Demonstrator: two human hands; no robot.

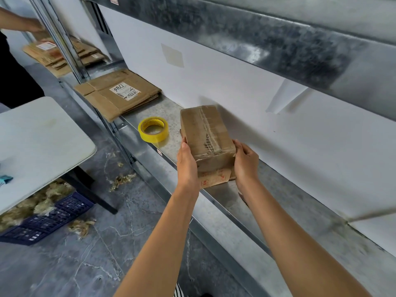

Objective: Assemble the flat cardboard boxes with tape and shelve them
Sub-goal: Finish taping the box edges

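An assembled brown cardboard box (205, 133), its top seam taped, stands on the metal shelf (267, 194) in the middle of the view. My left hand (186, 162) grips its near left side. My right hand (245, 162) holds its near right corner, fingers curled at the edge. A yellow roll of tape (153, 129) lies on the shelf just left of the box. Further left on the shelf sits a stack of flat cardboard boxes (119, 93) with a white label.
An upper metal shelf (267, 37) overhangs. Another person's arm (20, 22) reaches over more flat cardboard (47, 53) at far left. A white table (36, 142) stands left, with a blue crate (49, 219) of straw-like filler beneath it and scraps on the grey floor.
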